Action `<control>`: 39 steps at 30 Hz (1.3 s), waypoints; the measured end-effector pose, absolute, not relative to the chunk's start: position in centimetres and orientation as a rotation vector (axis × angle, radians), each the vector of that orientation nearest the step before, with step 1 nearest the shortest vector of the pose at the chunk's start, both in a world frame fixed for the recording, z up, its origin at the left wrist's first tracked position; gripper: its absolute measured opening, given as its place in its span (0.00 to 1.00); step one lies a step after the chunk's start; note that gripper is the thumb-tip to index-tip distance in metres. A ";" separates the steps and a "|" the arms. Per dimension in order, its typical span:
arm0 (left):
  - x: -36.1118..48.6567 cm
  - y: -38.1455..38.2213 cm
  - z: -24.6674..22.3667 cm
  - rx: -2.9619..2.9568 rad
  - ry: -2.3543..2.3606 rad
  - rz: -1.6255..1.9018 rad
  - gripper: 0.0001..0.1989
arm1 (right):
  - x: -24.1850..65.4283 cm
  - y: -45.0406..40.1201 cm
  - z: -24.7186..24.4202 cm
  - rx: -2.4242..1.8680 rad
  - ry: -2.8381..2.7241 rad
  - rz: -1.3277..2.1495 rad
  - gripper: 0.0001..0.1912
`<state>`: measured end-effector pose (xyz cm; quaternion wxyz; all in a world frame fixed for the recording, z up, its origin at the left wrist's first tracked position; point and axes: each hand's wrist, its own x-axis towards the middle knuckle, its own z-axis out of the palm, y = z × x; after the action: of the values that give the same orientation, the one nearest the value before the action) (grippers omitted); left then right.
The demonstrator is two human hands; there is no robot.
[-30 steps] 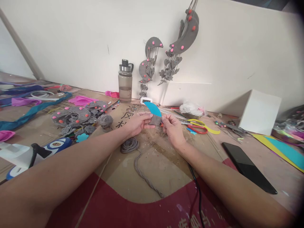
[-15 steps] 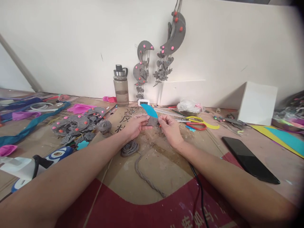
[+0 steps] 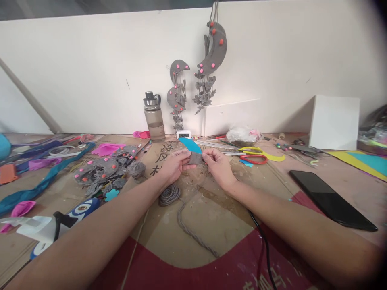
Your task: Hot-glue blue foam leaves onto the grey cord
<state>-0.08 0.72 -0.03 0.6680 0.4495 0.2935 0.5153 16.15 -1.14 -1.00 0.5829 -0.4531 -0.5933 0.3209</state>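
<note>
Over the middle of the cardboard, my left hand (image 3: 176, 165) pinches a small piece of grey fabric (image 3: 195, 158) by its left side. The thumb and fingers of my right hand (image 3: 220, 167) are closed at its right edge, where a bit of orange shows. A curved blue piece (image 3: 190, 145) sticks up from behind the grey fabric, touching it. Below my left hand lie a coil of grey cord (image 3: 169, 195) and a loose twisted cord (image 3: 193, 232). A ball of grey yarn (image 3: 137, 170) rests to the left.
Grey moon-shaped pieces with pompoms (image 3: 101, 167) lie left; similar moon hangings (image 3: 216, 48) are on the white wall. A water bottle (image 3: 154, 121) stands behind. Scissors (image 3: 252, 158) lie right of my hands, a phone (image 3: 332, 200) farther right. A black cable (image 3: 263, 237) crosses the cardboard.
My view has tilted up a little, so the whole scene sits slightly lower. Both hands keep their hold on the grey fabric, with hardly any movement.
</note>
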 end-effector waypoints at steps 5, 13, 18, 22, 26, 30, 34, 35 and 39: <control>-0.1 0.7 -0.1 0.995 0.656 1.166 0.06 | 16.2 -1.3 -0.9 -1.075 -1.409 0.752 0.13; -0.2 0.9 -0.3 1.048 0.664 1.134 0.06 | 15.9 -1.6 -0.8 -1.092 -1.378 0.760 0.13; -0.1 0.8 -0.3 1.054 0.667 1.131 0.06 | 15.7 -1.9 -0.5 -1.101 -1.355 0.800 0.14; -0.1 0.8 -0.3 1.063 0.661 1.138 0.06 | 15.7 -2.0 -0.3 -1.092 -1.358 0.816 0.14; -0.1 1.0 -0.4 1.051 0.665 1.135 0.06 | 15.7 -2.0 -0.3 -1.082 -1.369 0.794 0.14; -0.2 1.1 -0.5 1.061 0.666 1.126 0.06 | 15.7 -2.2 -0.2 -1.083 -1.361 0.795 0.14; -0.2 1.0 -0.5 1.050 0.655 1.118 0.06 | 15.7 -2.1 -0.3 -1.072 -1.357 0.795 0.14; -0.1 1.0 -0.5 1.042 0.649 1.113 0.06 | 15.7 -2.0 -0.4 -1.067 -1.354 0.794 0.14; 0.1 0.8 -0.3 1.024 0.644 1.112 0.07 | 16.0 -1.6 -0.7 -1.069 -1.323 0.827 0.14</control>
<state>0.09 0.79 -0.31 0.6811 0.4565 0.2870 0.4954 16.00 -1.61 -0.66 0.5852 -0.4583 -0.5673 0.3545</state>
